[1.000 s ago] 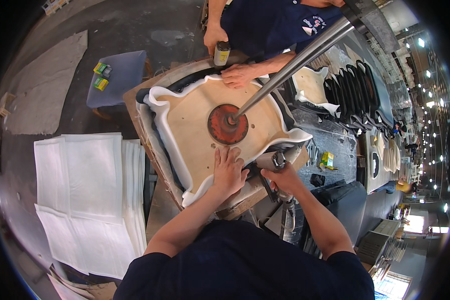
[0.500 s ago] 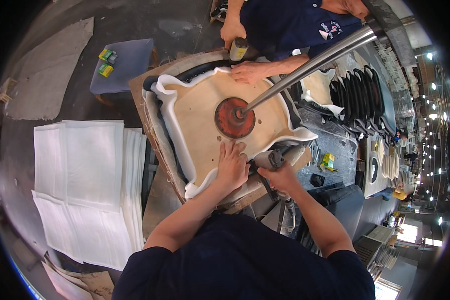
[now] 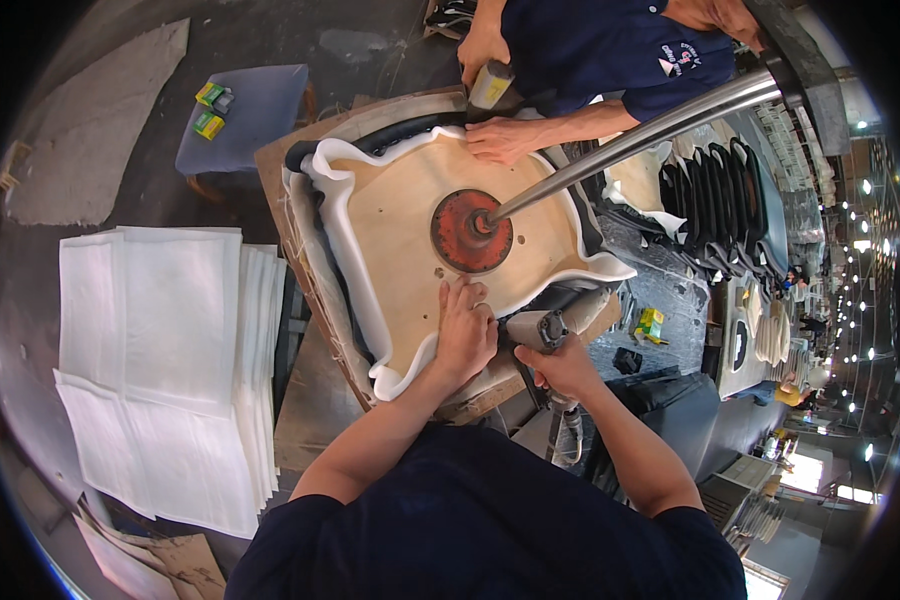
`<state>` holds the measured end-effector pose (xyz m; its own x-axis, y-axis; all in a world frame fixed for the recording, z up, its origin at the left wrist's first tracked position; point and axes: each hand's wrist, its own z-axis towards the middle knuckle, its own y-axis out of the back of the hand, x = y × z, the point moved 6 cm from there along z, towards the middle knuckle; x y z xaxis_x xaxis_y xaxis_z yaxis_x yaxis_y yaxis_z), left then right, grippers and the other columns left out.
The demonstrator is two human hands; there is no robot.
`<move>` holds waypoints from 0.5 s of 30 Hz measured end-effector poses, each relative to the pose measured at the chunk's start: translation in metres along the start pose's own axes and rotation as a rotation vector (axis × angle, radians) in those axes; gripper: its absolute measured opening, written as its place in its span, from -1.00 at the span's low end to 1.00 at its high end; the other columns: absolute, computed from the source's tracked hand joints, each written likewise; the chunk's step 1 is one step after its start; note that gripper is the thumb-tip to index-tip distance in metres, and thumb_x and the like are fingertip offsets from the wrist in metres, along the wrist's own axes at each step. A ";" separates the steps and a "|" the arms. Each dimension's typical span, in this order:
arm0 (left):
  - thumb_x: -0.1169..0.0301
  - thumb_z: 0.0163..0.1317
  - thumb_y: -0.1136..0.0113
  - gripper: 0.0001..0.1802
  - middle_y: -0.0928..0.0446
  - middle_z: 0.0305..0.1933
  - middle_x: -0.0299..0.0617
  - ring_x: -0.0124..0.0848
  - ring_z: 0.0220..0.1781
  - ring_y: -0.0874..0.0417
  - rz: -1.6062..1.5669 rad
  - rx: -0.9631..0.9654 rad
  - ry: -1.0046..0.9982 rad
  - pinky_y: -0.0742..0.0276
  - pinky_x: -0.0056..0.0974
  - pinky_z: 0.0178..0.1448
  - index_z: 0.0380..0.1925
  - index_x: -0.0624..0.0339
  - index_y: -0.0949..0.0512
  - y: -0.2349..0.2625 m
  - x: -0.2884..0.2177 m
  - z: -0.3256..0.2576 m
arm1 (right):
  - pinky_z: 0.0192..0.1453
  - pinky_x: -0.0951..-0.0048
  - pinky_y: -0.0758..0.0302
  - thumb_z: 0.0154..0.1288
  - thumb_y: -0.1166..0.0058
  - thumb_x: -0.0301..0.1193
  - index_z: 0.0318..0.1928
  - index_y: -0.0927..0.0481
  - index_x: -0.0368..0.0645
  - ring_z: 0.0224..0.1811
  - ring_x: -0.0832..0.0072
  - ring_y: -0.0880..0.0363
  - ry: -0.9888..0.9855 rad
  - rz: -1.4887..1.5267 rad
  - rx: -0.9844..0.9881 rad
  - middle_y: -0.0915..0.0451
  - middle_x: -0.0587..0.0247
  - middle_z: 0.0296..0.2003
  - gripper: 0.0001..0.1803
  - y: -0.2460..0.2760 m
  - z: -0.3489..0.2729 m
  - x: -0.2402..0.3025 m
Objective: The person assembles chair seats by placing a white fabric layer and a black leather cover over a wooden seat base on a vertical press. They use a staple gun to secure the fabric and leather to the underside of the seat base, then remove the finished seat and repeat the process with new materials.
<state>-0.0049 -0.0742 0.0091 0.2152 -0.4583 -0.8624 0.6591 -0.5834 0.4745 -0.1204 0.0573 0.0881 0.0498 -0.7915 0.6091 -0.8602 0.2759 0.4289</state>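
Note:
A plywood seat panel (image 3: 395,235) lies face up on a padded bench, ringed by white padding (image 3: 348,265) and a black cover (image 3: 378,147). My left hand (image 3: 466,335) is bent over its near edge, fingertips pressed on the wood; the cover edge under them is mostly hidden. My right hand (image 3: 562,366) grips a pneumatic staple gun (image 3: 537,329), its nose beside my left fingers at the panel's edge. A round red clamp plate (image 3: 472,231) on a steel rod (image 3: 630,145) presses on the panel's middle. Across from me, a co-worker's hand (image 3: 503,140) rests on the far edge; the other holds another staple gun (image 3: 490,85).
White padding sheets (image 3: 160,320) are stacked at left. A blue-grey padded seat (image 3: 240,125) holds small yellow-green boxes (image 3: 209,124). At right, a plastic-covered table (image 3: 660,285) bears another yellow box (image 3: 650,324) and a row of black covered pieces (image 3: 720,205). An air hose (image 3: 570,435) hangs below my gun.
The co-worker's staple gun has tilted and shifted slightly right, and the co-worker's other hand has moved a little. My staple gun has tilted slightly; my left hand stays on the near edge.

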 end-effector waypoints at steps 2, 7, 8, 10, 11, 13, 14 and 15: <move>0.52 0.14 -0.44 -0.93 -0.53 0.32 -0.01 0.16 0.67 -0.28 0.009 0.005 0.002 0.01 0.43 0.73 -0.42 0.29 -0.72 0.001 0.002 -0.003 | -0.52 0.43 -0.50 0.35 -0.54 -0.20 -0.02 -0.78 -0.30 -0.62 0.58 -0.59 -0.004 -0.007 -0.011 -0.69 0.31 -0.51 -0.59 -0.003 -0.004 0.011; 0.41 0.17 -0.53 -0.47 -0.40 0.46 0.08 0.23 0.71 -0.21 0.144 0.097 0.003 0.00 0.37 0.75 0.15 0.30 -0.61 0.011 -0.009 -0.005 | -0.58 0.44 -0.46 0.34 -0.56 -0.22 -0.01 -0.71 -0.32 -0.65 0.58 -0.56 -0.002 -0.045 -0.073 -0.66 0.32 -0.50 -0.55 -0.001 0.006 0.010; 0.38 0.19 -0.54 -0.35 -0.36 0.51 0.10 0.25 0.72 -0.18 0.160 0.126 0.041 0.01 0.36 0.76 0.28 0.30 -0.56 0.016 -0.012 -0.009 | -0.58 0.43 -0.46 0.34 -0.56 -0.22 -0.01 -0.71 -0.32 -0.65 0.58 -0.55 0.010 -0.056 -0.072 -0.66 0.33 -0.50 -0.56 -0.002 0.007 0.012; 0.27 0.17 -0.59 -0.12 -0.25 0.62 0.14 0.26 0.76 -0.11 0.246 0.116 0.069 0.01 0.37 0.77 0.47 0.24 -0.40 0.023 -0.011 -0.017 | -0.58 0.44 -0.46 0.36 -0.56 -0.22 0.00 -0.70 -0.31 -0.65 0.58 -0.55 0.026 -0.019 -0.059 -0.65 0.34 -0.50 -0.56 -0.002 0.007 0.008; 0.21 0.17 -0.61 0.00 -0.20 0.68 0.16 0.27 0.78 -0.08 0.290 0.106 0.079 0.01 0.37 0.78 0.56 0.20 -0.32 0.026 -0.009 -0.018 | -0.58 0.44 -0.47 0.36 -0.55 -0.23 0.00 -0.70 -0.32 -0.64 0.58 -0.55 0.037 0.026 -0.048 -0.65 0.34 -0.49 -0.56 -0.001 0.010 0.007; 0.17 0.18 -0.59 0.03 -0.13 0.73 0.15 0.28 0.81 -0.02 0.271 0.105 0.077 0.05 0.36 0.79 0.59 0.21 -0.29 0.028 -0.007 -0.016 | -0.57 0.45 -0.47 0.38 -0.56 -0.22 0.01 -0.69 -0.32 -0.63 0.59 -0.56 0.049 0.087 -0.031 -0.65 0.35 -0.48 -0.55 0.002 0.010 0.001; 0.15 0.19 -0.58 0.05 -0.10 0.76 0.15 0.28 0.82 0.01 0.261 0.104 0.089 0.07 0.35 0.80 0.61 0.21 -0.28 0.028 -0.004 -0.018 | -0.56 0.45 -0.48 0.38 -0.56 -0.22 0.02 -0.69 -0.32 -0.62 0.59 -0.57 0.046 0.098 -0.012 -0.65 0.35 -0.48 -0.55 0.000 0.007 0.000; 0.16 0.19 -0.58 0.05 -0.09 0.76 0.15 0.28 0.82 0.01 0.262 0.092 0.094 0.08 0.35 0.80 0.61 0.21 -0.27 0.028 -0.002 -0.018 | -0.56 0.46 -0.48 0.38 -0.56 -0.22 0.02 -0.68 -0.32 -0.61 0.59 -0.57 0.043 0.109 0.006 -0.65 0.36 -0.47 -0.54 -0.002 0.005 -0.001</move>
<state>0.0256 -0.0775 0.0208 0.4385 -0.5397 -0.7187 0.5053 -0.5132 0.6937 -0.1213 0.0546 0.0836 -0.0227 -0.7326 0.6803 -0.8649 0.3557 0.3542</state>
